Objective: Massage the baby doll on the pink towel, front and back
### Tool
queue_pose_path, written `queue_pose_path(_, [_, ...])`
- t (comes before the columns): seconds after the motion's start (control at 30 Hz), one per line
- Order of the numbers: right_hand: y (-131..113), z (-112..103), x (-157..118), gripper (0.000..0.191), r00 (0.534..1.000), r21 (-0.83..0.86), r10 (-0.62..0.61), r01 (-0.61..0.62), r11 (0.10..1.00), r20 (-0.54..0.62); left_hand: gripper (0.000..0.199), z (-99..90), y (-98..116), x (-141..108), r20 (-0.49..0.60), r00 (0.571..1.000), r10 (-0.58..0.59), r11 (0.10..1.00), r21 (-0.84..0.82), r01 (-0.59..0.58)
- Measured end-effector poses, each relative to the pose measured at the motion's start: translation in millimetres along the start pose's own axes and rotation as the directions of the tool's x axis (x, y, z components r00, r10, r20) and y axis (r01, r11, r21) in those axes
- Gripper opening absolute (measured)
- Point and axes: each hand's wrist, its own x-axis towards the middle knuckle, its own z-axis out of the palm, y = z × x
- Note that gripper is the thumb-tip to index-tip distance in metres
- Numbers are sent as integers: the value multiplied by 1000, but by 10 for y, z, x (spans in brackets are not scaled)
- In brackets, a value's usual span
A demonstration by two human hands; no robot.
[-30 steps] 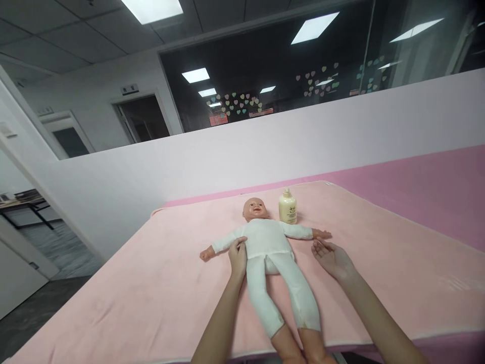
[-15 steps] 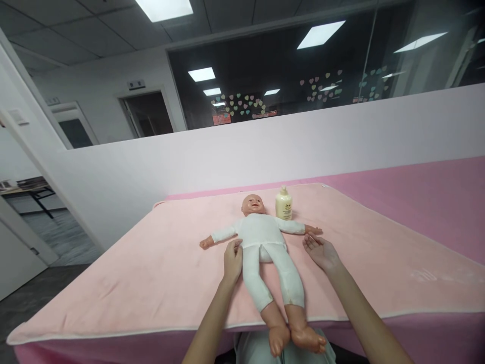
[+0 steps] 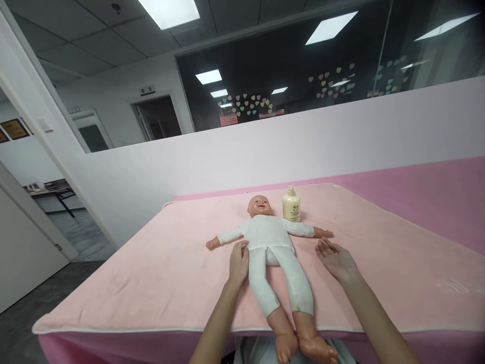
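A baby doll in white cloth lies on its back on a pink blanket, arms spread and bare feet toward me. My left hand rests against the doll's hip on the left, fingers loosely bent and partly hidden at its side; it grips nothing I can see. Just below the doll's hand on the right, my right hand is open, palm turned up and inward, holding nothing. A pale yellow pump bottle stands upright beside the doll's head.
The blanket covers a table with a pink cloth under it. Behind rises a white half wall topped by a dark window with heart stickers. A white door stands at the left.
My right hand has moved slightly to the right, away from the doll's hand. My left hand stays at the hip. The whole view has shifted a little.
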Motion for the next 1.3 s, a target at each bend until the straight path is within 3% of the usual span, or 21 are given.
queue_pose_path(0.27, [-3,-36,-114,22,999,5,32,-32,999,-23,31,-96,227,-63,64,998,-7,995,97,1])
queue_pose_path(0.6, [78,-576,-276,39,996,-117,85,-82,990,21,35,-158,412,-84,125,991,-41,989,143,23])
queue_pose_path(0.9, [6,-155,-587,23,975,48,164,-159,986,-147,38,-191,508,-74,138,985,-104,983,168,80])
queue_pose_path(1.3, [33,-334,-453,30,990,-12,101,-103,995,-98,40,-193,483,-82,147,984,-100,983,167,75])
